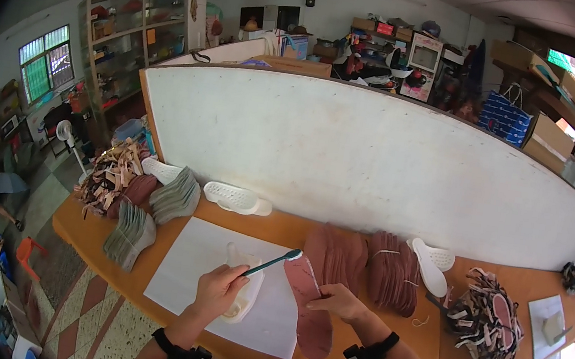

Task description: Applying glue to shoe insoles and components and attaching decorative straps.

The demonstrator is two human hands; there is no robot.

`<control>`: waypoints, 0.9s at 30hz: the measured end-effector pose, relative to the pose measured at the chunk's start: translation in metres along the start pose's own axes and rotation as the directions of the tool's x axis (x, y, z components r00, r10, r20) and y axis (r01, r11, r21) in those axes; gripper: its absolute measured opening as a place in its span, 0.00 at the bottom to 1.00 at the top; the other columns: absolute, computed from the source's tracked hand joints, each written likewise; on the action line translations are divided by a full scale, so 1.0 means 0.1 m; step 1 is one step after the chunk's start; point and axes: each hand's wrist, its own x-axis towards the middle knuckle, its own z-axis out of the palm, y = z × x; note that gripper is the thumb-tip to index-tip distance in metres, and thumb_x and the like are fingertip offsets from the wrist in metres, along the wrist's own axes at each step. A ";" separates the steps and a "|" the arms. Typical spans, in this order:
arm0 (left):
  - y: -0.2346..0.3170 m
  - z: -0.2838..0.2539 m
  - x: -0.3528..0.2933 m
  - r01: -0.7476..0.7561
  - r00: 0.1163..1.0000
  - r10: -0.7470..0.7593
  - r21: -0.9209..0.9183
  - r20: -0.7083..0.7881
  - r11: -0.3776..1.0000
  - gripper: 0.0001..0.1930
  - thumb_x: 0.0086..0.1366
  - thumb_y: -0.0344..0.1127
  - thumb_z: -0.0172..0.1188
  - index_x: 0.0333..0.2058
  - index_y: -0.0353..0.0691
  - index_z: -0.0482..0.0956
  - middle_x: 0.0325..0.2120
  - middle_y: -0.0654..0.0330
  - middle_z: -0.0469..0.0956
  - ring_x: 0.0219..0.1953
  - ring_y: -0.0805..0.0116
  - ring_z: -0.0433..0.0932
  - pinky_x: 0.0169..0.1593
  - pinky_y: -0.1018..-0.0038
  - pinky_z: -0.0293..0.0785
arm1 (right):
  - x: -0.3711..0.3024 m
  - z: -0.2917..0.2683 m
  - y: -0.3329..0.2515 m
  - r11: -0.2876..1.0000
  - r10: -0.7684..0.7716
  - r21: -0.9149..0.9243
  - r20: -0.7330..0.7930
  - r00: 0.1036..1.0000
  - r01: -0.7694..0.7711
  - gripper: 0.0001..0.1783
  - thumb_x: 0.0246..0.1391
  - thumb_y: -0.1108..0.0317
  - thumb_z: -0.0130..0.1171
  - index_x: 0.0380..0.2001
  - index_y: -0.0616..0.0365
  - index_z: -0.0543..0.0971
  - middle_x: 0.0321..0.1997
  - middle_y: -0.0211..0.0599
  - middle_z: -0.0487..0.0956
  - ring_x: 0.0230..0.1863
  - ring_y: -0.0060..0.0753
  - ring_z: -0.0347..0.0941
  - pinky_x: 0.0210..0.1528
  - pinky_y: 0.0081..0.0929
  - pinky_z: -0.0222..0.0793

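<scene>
My left hand (219,290) is closed around the dark teal handle of a toothbrush (267,263). The brush's head reaches the toe end of a reddish-brown insole (311,326). Gripping that insole by its right edge is my right hand (342,303), thumb and fingers pinched on it. Partly behind my left hand, a cut-open white plastic jug (251,290) rests on a large white sheet (181,256). Just beyond the right hand, a stack of reddish insoles (334,254) and a tied bundle of insoles (391,275) lie on the orange tabletop (280,231).
Grey-green insole stacks (178,197) and a heap of straps (112,173) occupy the table's left. White shoe soles (235,198) lie along the white partition (350,151). A strap bundle (491,322) and a small white sheet (547,326) are at the right.
</scene>
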 end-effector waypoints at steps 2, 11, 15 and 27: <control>0.05 0.00 0.05 -0.062 0.998 0.062 0.042 0.015 0.997 0.11 0.51 0.32 0.60 0.36 0.42 0.76 0.16 0.57 0.70 0.17 0.60 0.71 0.21 0.71 0.67 | 0.01 0.01 0.03 1.000 0.010 -0.008 0.007 1.000 -0.010 0.16 0.38 0.67 0.66 0.30 0.68 0.77 0.26 0.30 0.73 0.29 0.18 0.65 0.30 0.18 0.61; 0.01 0.04 0.04 -0.068 0.996 0.059 0.163 0.062 0.984 0.10 0.52 0.34 0.59 0.35 0.43 0.76 0.16 0.57 0.70 0.18 0.59 0.71 0.21 0.69 0.67 | -0.01 0.03 0.23 0.978 -0.011 0.210 0.032 0.999 0.004 0.12 0.41 0.73 0.61 0.32 0.69 0.77 0.29 0.32 0.76 0.33 0.20 0.68 0.36 0.18 0.64; 0.02 0.17 -0.12 0.008 1.000 -0.010 0.113 0.014 0.994 0.10 0.52 0.33 0.60 0.35 0.43 0.76 0.17 0.57 0.70 0.18 0.58 0.71 0.21 0.69 0.66 | -0.01 0.13 0.29 0.942 -0.055 0.331 -0.007 0.998 0.054 0.12 0.41 0.74 0.61 0.31 0.69 0.77 0.29 0.31 0.75 0.32 0.20 0.68 0.37 0.18 0.63; 0.01 0.58 -0.60 0.329 0.935 -0.353 -0.322 -0.019 0.888 0.11 0.53 0.27 0.59 0.36 0.34 0.75 0.22 0.58 0.75 0.23 0.71 0.72 0.28 0.79 0.68 | 0.09 0.30 0.42 0.871 0.052 0.489 -0.175 0.983 0.041 0.10 0.41 0.77 0.60 0.31 0.68 0.77 0.30 0.33 0.76 0.30 0.24 0.70 0.33 0.19 0.66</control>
